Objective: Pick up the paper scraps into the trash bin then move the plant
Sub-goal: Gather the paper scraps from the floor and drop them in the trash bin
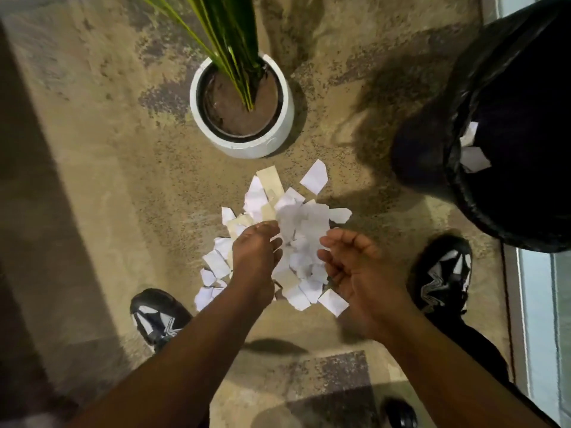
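I judge the scrap-gathering step to be in hand: most of the pile of paper scraps (278, 239) lies on the patterned carpet (108, 180) between my two shoes, and only a few white pieces (472, 156) show inside the black-lined trash bin (509, 149) at the upper right. My left hand (256, 251) reaches down over the left side of the heap, fingers bent toward the paper; blur keeps me from saying whether it pinches a scrap, so I cannot tell its grip. My right hand (352, 267) hovers at the heap's right edge, palm turned inward, fingers loosely curled and holding nothing that I can see.

The next move calls for bringing both hands together under a bundle, then carrying it right and up over the bin's rim without shedding loose pieces.

The potted plant (244, 100), in its white round pot, stands just beyond the pile, apart from it, untouched. Its long green leaves rise toward the camera. My left shoe (157, 316) and right shoe (445, 273) flank the heap; stray scraps near the left shoe could be trodden on.
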Demonstrator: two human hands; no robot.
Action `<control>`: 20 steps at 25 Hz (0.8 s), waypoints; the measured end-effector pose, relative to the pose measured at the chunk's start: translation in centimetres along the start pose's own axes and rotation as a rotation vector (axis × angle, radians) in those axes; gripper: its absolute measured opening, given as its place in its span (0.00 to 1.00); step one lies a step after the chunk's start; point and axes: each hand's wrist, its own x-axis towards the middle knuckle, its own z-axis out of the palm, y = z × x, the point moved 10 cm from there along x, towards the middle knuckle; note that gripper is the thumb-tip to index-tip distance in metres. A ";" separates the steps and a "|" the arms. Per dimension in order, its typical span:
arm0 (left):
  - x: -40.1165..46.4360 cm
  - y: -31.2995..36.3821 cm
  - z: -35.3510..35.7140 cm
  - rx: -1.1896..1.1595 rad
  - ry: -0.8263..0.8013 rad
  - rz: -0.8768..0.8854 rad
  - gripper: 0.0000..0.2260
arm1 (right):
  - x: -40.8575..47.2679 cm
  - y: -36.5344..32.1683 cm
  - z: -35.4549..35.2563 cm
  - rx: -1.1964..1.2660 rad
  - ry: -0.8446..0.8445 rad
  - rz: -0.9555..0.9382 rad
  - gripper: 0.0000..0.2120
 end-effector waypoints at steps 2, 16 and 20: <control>3.6 -0.6 -4.2 0.104 0.041 -0.025 0.04 | 1.4 3.2 0.4 -0.184 0.027 0.022 0.10; 14.8 -2.0 -6.2 0.370 -0.001 0.174 0.29 | 19.3 4.5 8.9 -1.401 -0.048 -0.270 0.41; 14.9 -1.6 -5.1 0.381 -0.033 0.195 0.24 | 18.9 4.4 9.1 -1.209 -0.072 -0.318 0.25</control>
